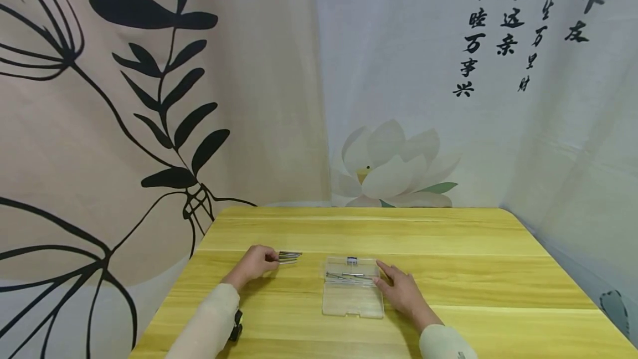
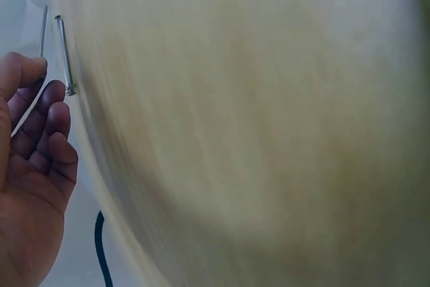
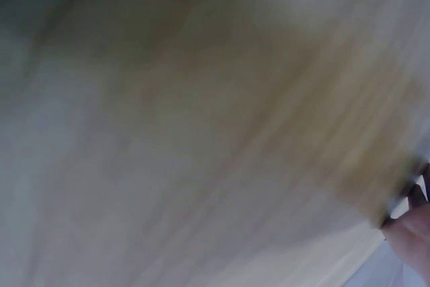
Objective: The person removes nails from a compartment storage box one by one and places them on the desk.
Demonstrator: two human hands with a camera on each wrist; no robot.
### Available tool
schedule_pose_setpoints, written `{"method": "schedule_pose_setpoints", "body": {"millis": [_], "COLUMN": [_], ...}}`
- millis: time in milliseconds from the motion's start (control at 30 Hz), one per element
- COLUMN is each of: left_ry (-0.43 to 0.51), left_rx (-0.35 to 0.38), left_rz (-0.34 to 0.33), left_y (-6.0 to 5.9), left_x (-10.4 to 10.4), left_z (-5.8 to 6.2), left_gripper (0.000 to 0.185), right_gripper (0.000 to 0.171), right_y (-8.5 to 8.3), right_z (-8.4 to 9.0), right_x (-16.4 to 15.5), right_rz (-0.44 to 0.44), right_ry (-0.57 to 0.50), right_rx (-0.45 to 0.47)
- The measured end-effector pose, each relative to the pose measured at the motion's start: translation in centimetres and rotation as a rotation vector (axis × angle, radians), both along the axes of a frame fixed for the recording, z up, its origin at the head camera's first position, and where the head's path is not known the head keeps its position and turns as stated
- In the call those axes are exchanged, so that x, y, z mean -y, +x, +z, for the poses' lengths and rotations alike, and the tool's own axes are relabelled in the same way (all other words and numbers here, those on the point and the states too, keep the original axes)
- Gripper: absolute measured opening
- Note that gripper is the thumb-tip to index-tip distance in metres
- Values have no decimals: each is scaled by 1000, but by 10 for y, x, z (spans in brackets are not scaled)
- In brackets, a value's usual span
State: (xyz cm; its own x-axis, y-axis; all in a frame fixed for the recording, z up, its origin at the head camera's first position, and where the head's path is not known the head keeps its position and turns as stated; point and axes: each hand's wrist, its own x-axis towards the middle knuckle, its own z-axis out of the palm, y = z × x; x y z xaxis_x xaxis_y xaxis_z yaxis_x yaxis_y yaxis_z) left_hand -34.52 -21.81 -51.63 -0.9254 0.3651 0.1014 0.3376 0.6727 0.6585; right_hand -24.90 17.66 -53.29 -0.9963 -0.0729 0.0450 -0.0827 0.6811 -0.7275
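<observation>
Hands at work on a yellow wooden desk (image 1: 448, 237), seen from above against printed curtains. The left hand (image 1: 256, 262) is curled around the near ends of a small bundle of metal pins (image 1: 290, 257), whose free ends stick out to the right of the fist, toward the box. The pins lie with their long axis running left to right across the desk, roughly level with its surface. How many are in the bundle cannot be counted exactly; the head view shows several, and the left wrist view picks out two thin rods (image 2: 62, 52) just beyond the fingertips (image 2: 57, 115).

To the right of the bundle, near but apart from it, lies one clear plastic box (image 1: 353, 287), open and flat on the desk. A few more pins (image 1: 349, 276) lie inside it, also running left to right. The right hand (image 1: 401, 290) rests against the right edge of the box, fingers fairly straight and relaxed, gripping nothing, with the fingertips at the rim.

The left hand is the one carrying pins; the right is nearer the box. The right wrist view is too blurred to add detail.
</observation>
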Motion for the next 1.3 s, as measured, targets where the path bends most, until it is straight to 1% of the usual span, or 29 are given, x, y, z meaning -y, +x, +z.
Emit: {"method": "schedule_pose_setpoints", "body": {"millis": [133, 267, 400, 633, 767, 900, 1067, 1300], "left_ry": [-38, -78, -131, -203, -202, -192, -183, -169], "left_rx": [12, -12, -40, -43, -48, -63, -55, -69], "left_rz": [24, 29, 35, 58, 83, 94, 95, 73], "left_y": [-2, -5, -10, -19, -20, -18, -17, -17], "left_x": [0, 0, -1, -4, -6, -8, -10, -19], "left_z": [-3, -4, -6, -8, -7, -4, 0, 9], "left_gripper": [6, 3, 7, 13, 16, 19, 18, 10], "right_gripper": [52, 52, 52, 52, 52, 52, 52, 52], "right_y": [0, 0, 0, 0, 1, 2, 2, 1], "right_z": [-1, -1, -1, 0, 2, 3, 3, 2], "right_x": [-1, -1, -1, 0, 0, 0, 1, 0], "right_rz": [0, 3, 5, 10, 14, 12, 8, 7], "right_ry": [2, -6, -7, -10, -10, -7, -3, 9], "right_rx": [-3, -5, -7, -6, 0, 3, -1, -3]}}
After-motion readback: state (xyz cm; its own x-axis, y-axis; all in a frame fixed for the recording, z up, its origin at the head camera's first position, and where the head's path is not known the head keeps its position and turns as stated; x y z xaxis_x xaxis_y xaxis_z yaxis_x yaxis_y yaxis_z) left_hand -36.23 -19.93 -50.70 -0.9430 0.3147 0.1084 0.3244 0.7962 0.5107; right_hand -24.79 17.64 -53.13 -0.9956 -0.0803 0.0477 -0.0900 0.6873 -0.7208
